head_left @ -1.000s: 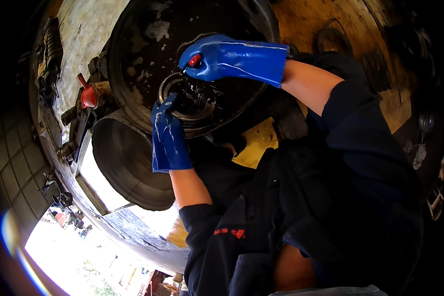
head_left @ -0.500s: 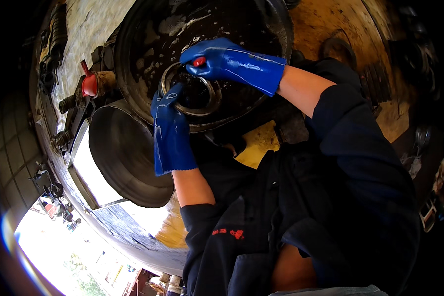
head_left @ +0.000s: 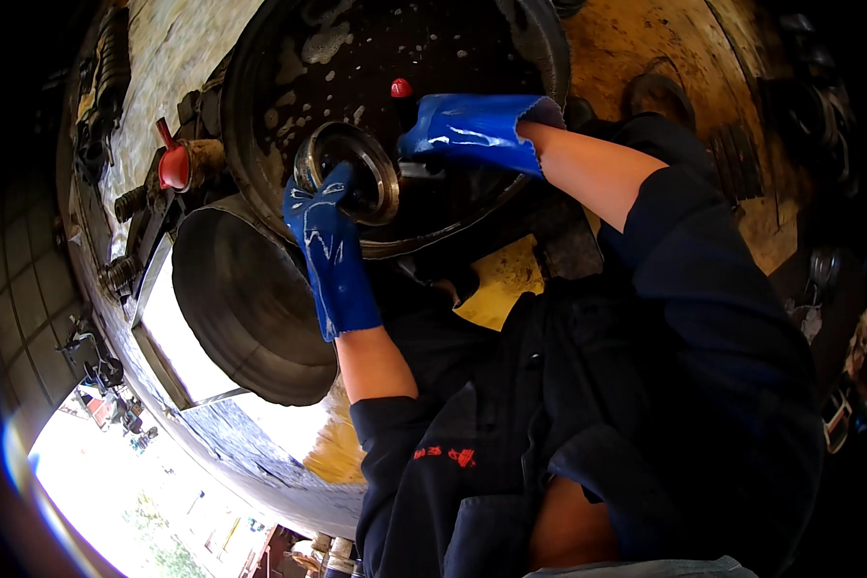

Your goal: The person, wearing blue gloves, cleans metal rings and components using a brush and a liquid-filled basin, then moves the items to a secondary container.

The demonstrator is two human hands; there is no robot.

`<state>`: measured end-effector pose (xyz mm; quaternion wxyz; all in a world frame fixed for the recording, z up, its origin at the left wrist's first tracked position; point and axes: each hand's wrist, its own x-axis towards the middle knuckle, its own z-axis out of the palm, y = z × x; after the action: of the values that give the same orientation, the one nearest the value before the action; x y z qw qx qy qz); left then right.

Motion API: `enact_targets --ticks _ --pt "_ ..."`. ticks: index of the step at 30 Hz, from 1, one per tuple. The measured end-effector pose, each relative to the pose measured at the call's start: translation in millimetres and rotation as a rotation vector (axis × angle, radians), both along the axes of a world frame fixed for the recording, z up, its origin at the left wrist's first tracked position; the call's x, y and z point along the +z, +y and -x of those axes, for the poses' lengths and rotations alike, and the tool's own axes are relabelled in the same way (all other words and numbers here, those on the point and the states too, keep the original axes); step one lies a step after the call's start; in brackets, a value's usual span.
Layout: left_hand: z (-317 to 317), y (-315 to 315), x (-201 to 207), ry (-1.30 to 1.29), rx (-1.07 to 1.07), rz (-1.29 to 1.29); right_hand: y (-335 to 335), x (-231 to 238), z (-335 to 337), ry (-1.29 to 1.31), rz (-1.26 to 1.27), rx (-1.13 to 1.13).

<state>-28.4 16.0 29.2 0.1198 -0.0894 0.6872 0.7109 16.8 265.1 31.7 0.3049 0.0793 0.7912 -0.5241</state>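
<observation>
Wet, stained workshop ground fills the background, with a large dark round basin [head_left: 289, 58] of soapy water at the centre of the view. One metal ring-shaped part [head_left: 349, 171], round and so without a long axis, stands tilted on edge in the basin, its open face turned toward the viewer. Two hands are present, both in blue rubber gloves. Left hand [head_left: 329, 236]: reaches up from below, fingers closed over the lower rim of the ring, so its grip holds the part. Right hand [head_left: 458, 123]: comes in from the right, just beside the ring's right edge, closed on one small tool with a red tip [head_left: 401, 89]; whether that tool touches the ring cannot be told. The ring thus lies directly above the left grip and to the left of the right one; the left hand is nearer. Also shown: one second dark round pan [head_left: 250, 308] at lower left, one red-capped fitting [head_left: 174, 166], one yellow cloth [head_left: 496, 284].
</observation>
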Motion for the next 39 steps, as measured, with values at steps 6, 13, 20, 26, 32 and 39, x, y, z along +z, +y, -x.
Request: enact_targets --ticks 6,13,20,26,32,39 --pt "6 -11 9 -0.12 -0.01 0.075 -9 -13 20 0.11 -0.439 0.06" --pt "-1 7 10 -0.087 -0.054 0.015 -20 -26 26 0.915 -0.112 -0.03" --pt "-8 14 16 -0.019 -0.124 0.095 -6 -62 20 0.302 0.041 -0.127" --pt "-14 7 23 -0.008 -0.115 0.088 -1 -12 -6 0.022 0.143 -0.011" --pt "-17 10 22 -0.024 -0.094 0.061 8 -7 -4 0.068 -0.071 -0.033" --pt "-18 10 22 -0.024 -0.081 0.059 -4 19 6 -0.094 0.078 0.068"
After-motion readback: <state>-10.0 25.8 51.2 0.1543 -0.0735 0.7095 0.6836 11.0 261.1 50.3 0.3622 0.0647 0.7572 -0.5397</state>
